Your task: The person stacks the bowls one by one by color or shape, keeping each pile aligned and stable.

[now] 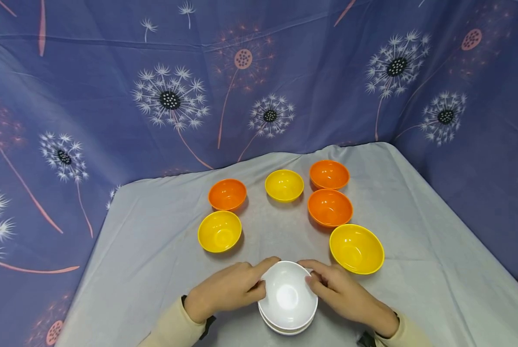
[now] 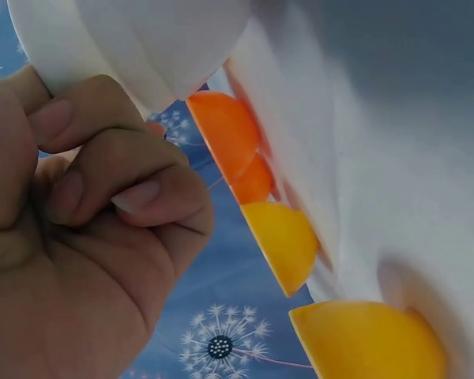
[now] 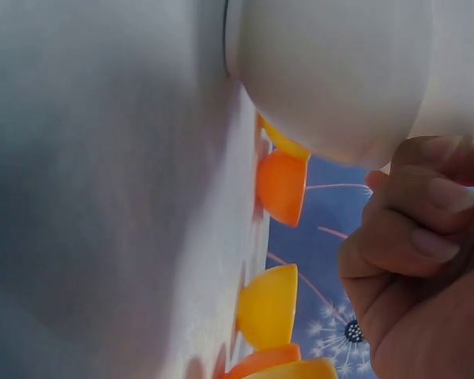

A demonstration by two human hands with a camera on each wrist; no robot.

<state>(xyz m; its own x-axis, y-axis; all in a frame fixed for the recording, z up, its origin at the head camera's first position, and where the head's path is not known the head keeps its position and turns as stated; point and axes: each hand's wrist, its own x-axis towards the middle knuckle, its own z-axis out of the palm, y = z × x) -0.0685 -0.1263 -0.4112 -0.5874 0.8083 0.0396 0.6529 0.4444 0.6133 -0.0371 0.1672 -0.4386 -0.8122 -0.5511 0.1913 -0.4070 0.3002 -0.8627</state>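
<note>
A white bowl [image 1: 288, 296] sits nested in another white bowl [image 1: 285, 331], whose rim shows just below it at the near side of the table. My left hand [image 1: 230, 289] grips the upper bowl's rim from the left, index finger along the far edge and thumb at the side. From the right, my right hand [image 1: 343, 294] pinches the same rim between thumb and fingers. Both wrist views show the remaining fingers of the left hand [image 2: 103, 197] and the right hand [image 3: 419, 237] curled beneath the rim, against the outer white wall.
Left of centre stand an orange bowl [image 1: 227, 194] and a yellow bowl [image 1: 219, 232]. A yellow bowl [image 1: 284, 185] is at the back middle. On the right, two orange bowls [image 1: 329, 174] and a yellow bowl [image 1: 356, 249] form a line. Patterned blue cloth [image 1: 319, 77] hangs behind the grey-covered table [image 1: 154, 250].
</note>
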